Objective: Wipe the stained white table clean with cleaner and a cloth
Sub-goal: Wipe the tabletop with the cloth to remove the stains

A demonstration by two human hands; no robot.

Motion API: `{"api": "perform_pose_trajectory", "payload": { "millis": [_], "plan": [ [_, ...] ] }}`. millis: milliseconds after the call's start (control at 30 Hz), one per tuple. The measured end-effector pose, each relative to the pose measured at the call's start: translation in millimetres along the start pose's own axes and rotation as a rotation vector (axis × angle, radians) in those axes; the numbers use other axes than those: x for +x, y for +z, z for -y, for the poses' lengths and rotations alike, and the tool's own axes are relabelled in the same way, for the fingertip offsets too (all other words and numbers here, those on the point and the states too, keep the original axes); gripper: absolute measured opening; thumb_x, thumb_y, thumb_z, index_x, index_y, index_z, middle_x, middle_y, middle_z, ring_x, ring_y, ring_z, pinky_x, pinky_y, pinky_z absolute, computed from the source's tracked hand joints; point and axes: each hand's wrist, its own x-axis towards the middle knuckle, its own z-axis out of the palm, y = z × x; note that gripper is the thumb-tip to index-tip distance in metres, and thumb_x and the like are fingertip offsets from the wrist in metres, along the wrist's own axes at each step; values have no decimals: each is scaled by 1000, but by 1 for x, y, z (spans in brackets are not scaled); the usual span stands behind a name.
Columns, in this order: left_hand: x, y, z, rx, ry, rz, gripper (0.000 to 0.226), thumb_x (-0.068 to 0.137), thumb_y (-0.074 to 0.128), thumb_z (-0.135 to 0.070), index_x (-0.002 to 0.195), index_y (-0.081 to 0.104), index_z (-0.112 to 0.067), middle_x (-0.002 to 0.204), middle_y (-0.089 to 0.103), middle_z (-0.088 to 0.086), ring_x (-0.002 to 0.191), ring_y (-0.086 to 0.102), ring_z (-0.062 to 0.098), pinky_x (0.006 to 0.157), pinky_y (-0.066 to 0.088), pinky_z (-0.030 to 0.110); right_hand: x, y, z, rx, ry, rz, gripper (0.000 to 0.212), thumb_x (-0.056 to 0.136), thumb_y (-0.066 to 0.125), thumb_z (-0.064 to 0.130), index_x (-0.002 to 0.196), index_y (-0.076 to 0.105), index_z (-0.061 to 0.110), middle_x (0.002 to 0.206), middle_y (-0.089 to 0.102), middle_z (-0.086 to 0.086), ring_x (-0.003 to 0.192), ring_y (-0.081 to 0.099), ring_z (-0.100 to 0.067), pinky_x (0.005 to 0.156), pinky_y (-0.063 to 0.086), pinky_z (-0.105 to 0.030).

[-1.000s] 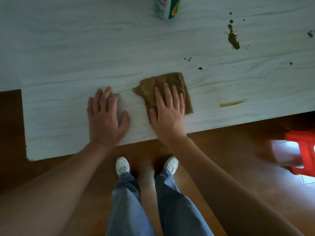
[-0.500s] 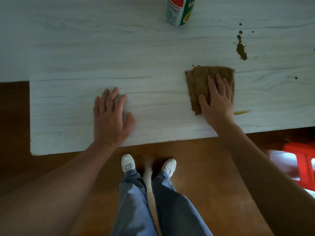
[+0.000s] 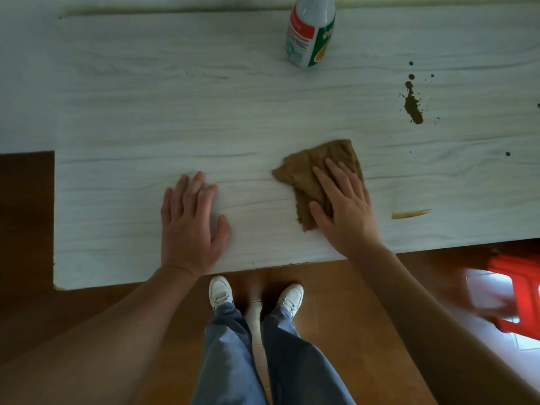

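Right hand (image 3: 346,209) lies flat, palm down, on the brown cloth (image 3: 315,173), fingers spread and extended, pressing it onto the white surface (image 3: 175,112); no pinch, the grip is open and the cloth is just pinned under the palm and fingers. Cloth is crumpled, sticking out to the left of and beyond the fingers, near the front edge of the surface, right of centre. Left hand (image 3: 190,226) is also flat on the surface, fingers apart, holding nothing, well apart from the cloth on its left. Cleaner bottle (image 3: 310,33) stands upright at the far side, top cut off by the frame, white with a red and green label, well apart from both hands. Dark brown splatter (image 3: 412,106) sits on the far right of the surface, with small droplets around it and one separate dot (image 3: 508,153) further right. A thin yellowish streak (image 3: 412,213) lies near the front edge, just right of the right hand, not touching it. Person stands at the front edge: blue trousers (image 3: 233,361), white shoes (image 3: 220,292) on a brown floor (image 3: 350,331). Red stool (image 3: 523,293) at lower right, partly blurred.
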Motion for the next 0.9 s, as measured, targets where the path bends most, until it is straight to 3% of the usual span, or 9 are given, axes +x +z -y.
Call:
{"api": "perform_pose_trajectory", "payload": {
  "millis": [167,300,467,633,667,767,833,900],
  "plan": [
    [-1,2,5,33,20,15,60,96,41,-44,146,46,-12,166,32,12,157,21,36,129,11,53,62,-21,-27,-11,161,-38,68,97,50,47,158,28,26,166,21,-2,153,14,-26,125,15,-49],
    [0,7,8,62,18,8,60,96,41,-44,147,46,-12,167,31,12,158,21,35,130,10,52,124,-11,10,21,228,-97,64,100,46,41,158,30,20,167,20,-9,154,10,-32,127,5,-47],
    [-1,6,6,64,30,16,60,96,42,-44,147,45,-13,167,30,11,158,20,35,130,9,52,91,10,52,90,-9,-95,55,101,47,34,154,40,21,164,29,-7,154,17,-31,127,7,-45],
    [0,3,3,46,9,28,60,95,43,-45,145,45,-13,167,31,11,158,19,34,129,11,54,36,9,37,101,-201,-1,52,104,47,35,154,41,22,164,30,0,155,16,-19,127,3,-35],
    [0,2,3,48,10,30,60,95,43,-45,146,45,-13,167,31,11,158,19,35,129,12,54,36,5,32,117,-197,17,50,104,46,37,153,42,23,163,31,3,154,18,-17,127,6,-34],
    [-1,2,3,64,11,46,61,95,42,-44,147,46,-12,167,31,12,158,20,36,128,15,57,55,-15,26,243,-120,-30,48,100,47,43,145,48,28,154,40,9,138,41,-13,112,37,-34],
    [0,2,4,61,7,47,61,94,43,-43,147,47,-12,167,32,13,158,21,36,127,17,57,81,-29,26,350,-32,-119,51,95,52,44,144,46,30,150,41,10,131,47,-10,101,44,-31],
    [0,3,4,62,11,42,61,93,45,-43,146,49,-12,166,33,13,157,22,37,128,17,57,114,-42,24,474,90,-211,59,92,60,41,147,44,26,149,43,6,130,48,-10,103,47,-34]
  ]
}}
